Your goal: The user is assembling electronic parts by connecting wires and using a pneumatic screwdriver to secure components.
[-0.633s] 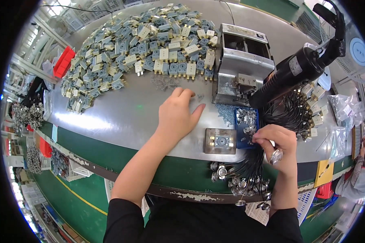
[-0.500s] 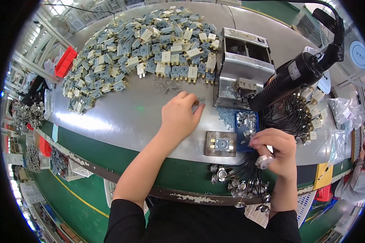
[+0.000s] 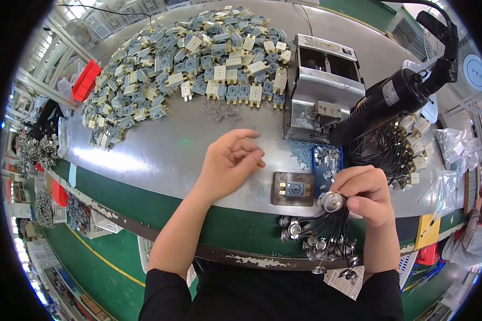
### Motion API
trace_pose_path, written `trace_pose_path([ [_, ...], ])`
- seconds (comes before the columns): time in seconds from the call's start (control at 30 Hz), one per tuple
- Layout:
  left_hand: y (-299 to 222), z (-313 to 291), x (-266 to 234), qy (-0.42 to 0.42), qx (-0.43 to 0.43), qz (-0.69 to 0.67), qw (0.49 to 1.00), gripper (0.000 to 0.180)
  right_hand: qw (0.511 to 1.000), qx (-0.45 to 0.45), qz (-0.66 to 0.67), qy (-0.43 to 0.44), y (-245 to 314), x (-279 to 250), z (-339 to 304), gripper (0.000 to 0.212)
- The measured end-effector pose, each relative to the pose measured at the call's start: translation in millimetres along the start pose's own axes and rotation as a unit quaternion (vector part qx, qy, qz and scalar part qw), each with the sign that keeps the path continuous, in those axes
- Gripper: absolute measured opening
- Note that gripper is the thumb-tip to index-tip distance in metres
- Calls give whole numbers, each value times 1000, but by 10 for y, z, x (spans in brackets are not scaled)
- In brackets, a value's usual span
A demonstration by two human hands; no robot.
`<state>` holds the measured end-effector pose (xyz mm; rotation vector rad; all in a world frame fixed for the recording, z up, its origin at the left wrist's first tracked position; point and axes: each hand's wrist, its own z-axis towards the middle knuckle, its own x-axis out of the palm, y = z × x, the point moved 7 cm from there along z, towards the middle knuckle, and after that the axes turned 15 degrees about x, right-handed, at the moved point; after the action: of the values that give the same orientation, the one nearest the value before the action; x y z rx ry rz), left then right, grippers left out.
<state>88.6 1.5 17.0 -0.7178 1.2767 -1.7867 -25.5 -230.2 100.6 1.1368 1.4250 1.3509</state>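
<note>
My right hand pinches a round silver metal part between thumb and fingers, just in front of a blue tray of small metal pieces. Black wires hang below it toward several similar round parts at the table's front edge. My left hand hovers over the steel tabletop, thumb near its curled fingers and index finger stretched forward; whatever it may hold is too small to make out. Between the hands, a grey block with brass-coloured terminals sits in a square metal fixture.
A large heap of grey and cream terminal blocks covers the back left. Small clear pieces lie before it. A steel machine and a black cylindrical tool on an arm stand right of centre. Blue screws lie beside the tray.
My left hand has drawn back toward me from near the small clear pieces. My right hand has turned, bringing the round metal part up in front of its fingertips.
</note>
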Motion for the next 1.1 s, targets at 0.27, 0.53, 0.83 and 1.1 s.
trace_pose_path([
  [0.27,-100,-144,335,51,-87,-116,988,26,994,81,62,-29,-341,-71,-41,30],
  [0.53,-171,-127,631,153,123,67,978,18,958,107,253,-83,-607,-168,-141,31],
  [0.83,-143,-162,658,174,116,113,971,22,977,50,164,-125,-512,-193,-185,19],
  [1.1,-316,-99,555,62,159,61,984,37,976,65,-148,-149,-352,49,-44,16],
])
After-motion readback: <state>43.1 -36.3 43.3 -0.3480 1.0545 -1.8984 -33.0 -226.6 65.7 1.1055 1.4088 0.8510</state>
